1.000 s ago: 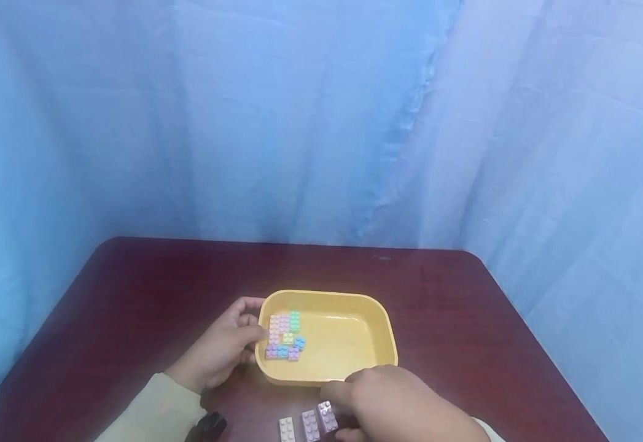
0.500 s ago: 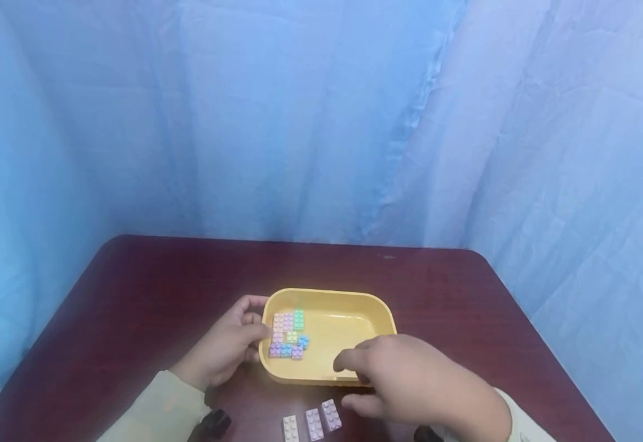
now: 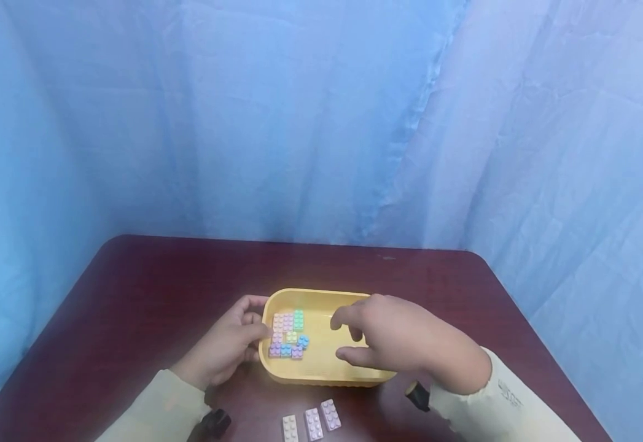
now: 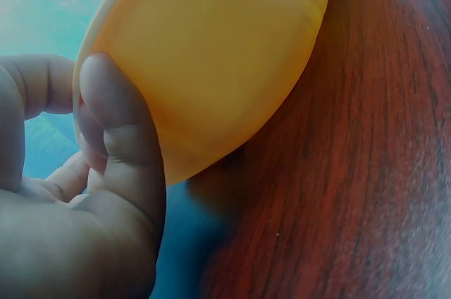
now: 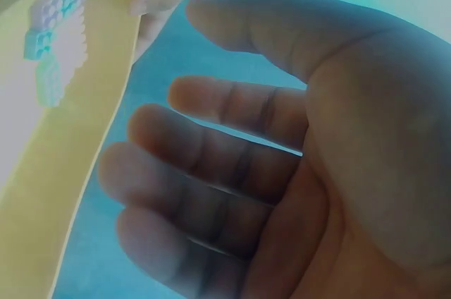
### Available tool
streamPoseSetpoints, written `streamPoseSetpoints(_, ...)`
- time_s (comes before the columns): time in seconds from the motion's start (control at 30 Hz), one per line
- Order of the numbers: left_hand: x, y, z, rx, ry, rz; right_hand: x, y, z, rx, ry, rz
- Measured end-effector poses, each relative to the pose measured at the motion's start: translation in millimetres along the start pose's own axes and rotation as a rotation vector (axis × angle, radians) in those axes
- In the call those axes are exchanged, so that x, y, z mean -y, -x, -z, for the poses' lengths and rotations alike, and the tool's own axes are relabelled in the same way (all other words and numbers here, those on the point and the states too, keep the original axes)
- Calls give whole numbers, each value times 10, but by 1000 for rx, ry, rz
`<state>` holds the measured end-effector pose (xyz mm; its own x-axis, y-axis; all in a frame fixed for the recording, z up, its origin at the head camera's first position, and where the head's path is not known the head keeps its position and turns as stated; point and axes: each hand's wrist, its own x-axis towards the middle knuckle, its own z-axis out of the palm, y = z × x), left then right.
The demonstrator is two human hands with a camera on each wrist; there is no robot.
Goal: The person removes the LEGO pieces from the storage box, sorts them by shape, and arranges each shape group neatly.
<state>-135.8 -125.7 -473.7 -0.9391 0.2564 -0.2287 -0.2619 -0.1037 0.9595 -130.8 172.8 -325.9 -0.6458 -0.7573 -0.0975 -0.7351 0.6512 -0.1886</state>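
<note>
My left hand [image 3: 229, 347] grips the left end of a yellow plastic tray [image 3: 321, 369]. In the left wrist view the thumb [image 4: 130, 130] lies against the tray's wall, the other fingers partly hidden behind it. Several pastel toy building bricks [image 3: 287, 336] sit together at the tray's left side. Over the tray's right half hovers my right hand [image 3: 395, 334], fingers loosely bent and apart, covering that end from the head camera. Its palm holds nothing in the right wrist view, where the tray [image 5: 84, 165] and its bricks appear beyond the fingertips.
In front of the tray, a cream brick [image 3: 290, 428] and two pale purple bricks [image 3: 314, 424] lie on the dark red wooden table [image 3: 188, 282]. Blue curtains [image 3: 310, 123] hang behind the table and along its sides.
My right hand has moved up and away from beside the near purple bricks, over the tray's near rim to its right half, its fingers spreading. The left hand keeps its grip.
</note>
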Motion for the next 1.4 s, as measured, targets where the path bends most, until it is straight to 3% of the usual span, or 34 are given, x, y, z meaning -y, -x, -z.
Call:
streamPoseSetpoints(0.3,-2,-28,-8,-20,2,1,-254,-409,13,60,-11,-21)
streamPoseSetpoints(0.43,5,-32,-13,-9,3,0,-300,-560,-54,76,-2,-72)
streamPoseSetpoints(0.6,20,-27,-34,-1,11,0,-307,-700,-174,102,5,-75)
streamPoseSetpoints(1.13,29,17,-34,17,18,-2,-283,-880,-541,170,48,-139)
streamPoseSetpoints(1.4,28,50,-38,24,16,-3,-296,-914,-635,165,28,-99)
